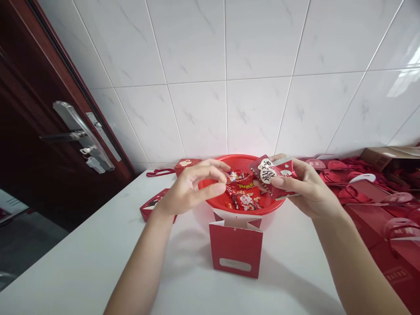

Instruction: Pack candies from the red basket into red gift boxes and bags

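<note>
My right hand (305, 188) grips a red candy packet (271, 175) with dark lettering on a cream patch, over the right rim of a red plastic basket (241, 160). My left hand (200, 186) hovers at the basket's left side, fingers apart and curved, with nothing in it. Several red wrapped candies (245, 200) lie inside the basket. In front of it stands a small red paper bag (235, 249), upright, its top open and its inside white. How deep the bag's contents reach cannot be seen.
Two closed red boxes (151, 205) lie left of the basket, one with a red ribbon (160, 172). Many flat red bags (374, 201) are piled at the right, beside a cardboard box (387, 157). A tiled wall (197, 113) stands behind the white table (111, 245); a door (42, 109) is left.
</note>
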Tool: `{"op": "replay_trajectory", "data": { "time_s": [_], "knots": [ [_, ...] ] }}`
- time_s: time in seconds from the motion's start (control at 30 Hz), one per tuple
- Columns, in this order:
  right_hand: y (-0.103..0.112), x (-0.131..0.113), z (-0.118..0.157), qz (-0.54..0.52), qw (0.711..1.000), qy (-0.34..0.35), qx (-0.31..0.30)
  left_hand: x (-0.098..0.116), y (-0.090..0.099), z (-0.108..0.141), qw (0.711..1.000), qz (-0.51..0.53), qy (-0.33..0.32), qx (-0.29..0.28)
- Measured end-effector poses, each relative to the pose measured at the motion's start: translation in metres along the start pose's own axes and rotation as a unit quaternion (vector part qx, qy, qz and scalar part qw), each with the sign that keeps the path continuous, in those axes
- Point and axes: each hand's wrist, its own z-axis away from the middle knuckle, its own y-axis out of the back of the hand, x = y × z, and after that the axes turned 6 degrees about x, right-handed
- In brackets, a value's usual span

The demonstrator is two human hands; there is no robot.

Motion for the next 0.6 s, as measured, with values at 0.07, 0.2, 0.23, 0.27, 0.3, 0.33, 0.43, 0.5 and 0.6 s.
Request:
{"op": "replay_trajectory", "data": {
  "time_s": [0.07,0.2,0.23,0.27,0.3,0.33,0.43,0.5,0.6],
  "knots": [
    [0.004,-0.007,0.003,0.024,1.000,-0.006,-0.016,0.008,0.013,0.005,0.990,-0.059,0.021,-0.123],
    [0.007,-0.013,0.008,0.059,0.998,-0.020,-0.030,0.014,0.014,0.009,0.965,-0.114,0.065,-0.228],
    [0.007,-0.013,0.009,0.070,0.997,-0.022,-0.033,0.013,0.010,0.008,0.965,-0.112,0.069,-0.228],
    [0.007,-0.013,0.011,0.081,0.996,-0.023,-0.036,0.012,0.006,0.007,0.966,-0.107,0.074,-0.224],
    [0.007,-0.012,0.012,0.095,0.994,-0.024,-0.042,0.010,0.001,0.005,0.967,-0.103,0.079,-0.218],
    [0.006,-0.012,0.013,0.108,0.993,-0.023,-0.046,0.008,-0.002,0.004,0.969,-0.101,0.083,-0.210],
    [0.005,-0.011,0.017,0.135,0.989,-0.010,-0.059,0.003,-0.009,0.002,0.974,-0.106,0.094,-0.179],
    [0.002,-0.012,0.018,0.141,0.988,-0.004,-0.068,0.002,-0.009,0.002,0.974,-0.111,0.103,-0.169],
    [-0.005,-0.011,0.020,0.147,0.984,-0.017,-0.095,0.002,-0.008,0.004,0.968,-0.122,0.126,-0.179]
  ]
}}
